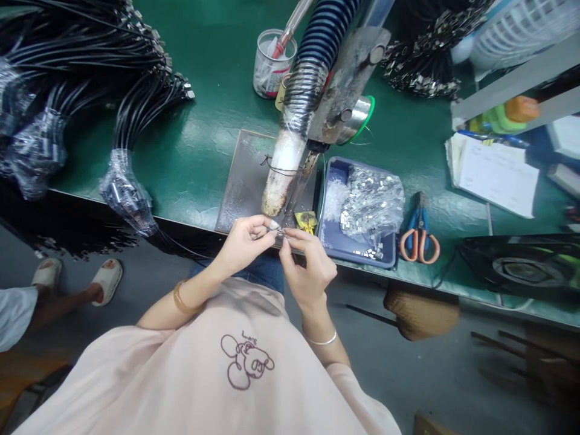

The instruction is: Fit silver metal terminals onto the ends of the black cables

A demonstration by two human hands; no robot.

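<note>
While you sit at green bench (203, 151), landmark is grey metal plate (247, 175) at its near edge. Left of plate: black cable bundles (131, 109), ends wrapped in film. At plate's near edge: your left hand (242, 241) and right hand (308, 269) meet, fingertips of both pinching small metal part (281, 232). Over plate: ribbed hose (312, 66). Right of plate: blue tray (351, 244) holding metal clips, then orange scissors (419, 238).

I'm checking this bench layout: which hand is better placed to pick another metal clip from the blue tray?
Probably the right hand: the blue tray lies just to its right, while the left hand would have to cross over it.
</note>
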